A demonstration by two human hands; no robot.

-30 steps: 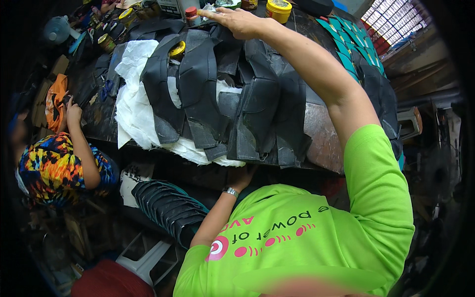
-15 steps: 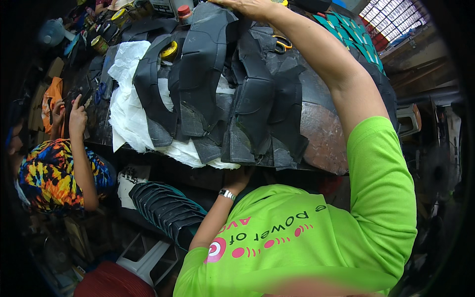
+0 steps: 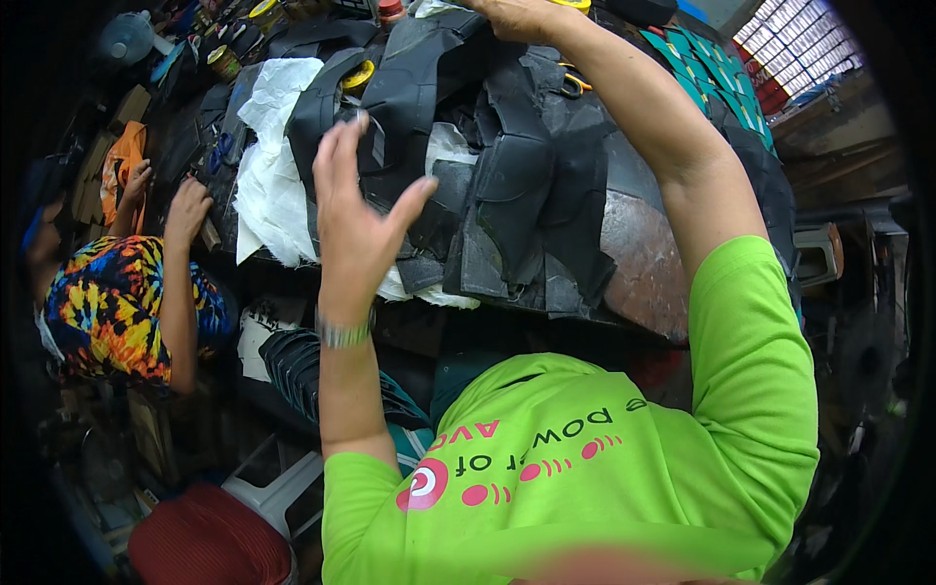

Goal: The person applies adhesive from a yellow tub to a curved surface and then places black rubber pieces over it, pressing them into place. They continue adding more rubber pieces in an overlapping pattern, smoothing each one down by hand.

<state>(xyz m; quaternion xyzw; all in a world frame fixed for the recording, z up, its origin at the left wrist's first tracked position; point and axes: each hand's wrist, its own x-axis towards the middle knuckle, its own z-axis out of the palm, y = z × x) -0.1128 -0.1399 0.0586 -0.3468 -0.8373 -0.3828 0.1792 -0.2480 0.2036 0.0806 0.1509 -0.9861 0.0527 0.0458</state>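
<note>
My left hand (image 3: 356,210), with a metal-banded watch at the wrist, hovers above the near half of the workbench. Its fingers are spread and it holds nothing. Below it lie flat black leather-like cut pieces with seams. At the top edge of the view, my right hand (image 3: 522,19) grips the far end of one such black piece (image 3: 405,102), which bends up toward it; some fingertips are hidden. Another long seamed black piece (image 3: 512,180) lies to the right. Crumpled white cloth or paper (image 3: 278,146) spreads under the pieces on the left.
Orange-handled scissors (image 3: 575,83) lie beyond the pieces, near a yellow round tin (image 3: 358,76). Green strips (image 3: 697,73) cover the far right. A co-worker's hand (image 3: 188,210) is at the left. A stack of dark pieces (image 3: 292,370) sits below the bench edge.
My left hand has come up from under the bench's front edge to above the pieces, opening. My right hand has shifted right, bending the black piece's far end. The view has shifted slightly.
</note>
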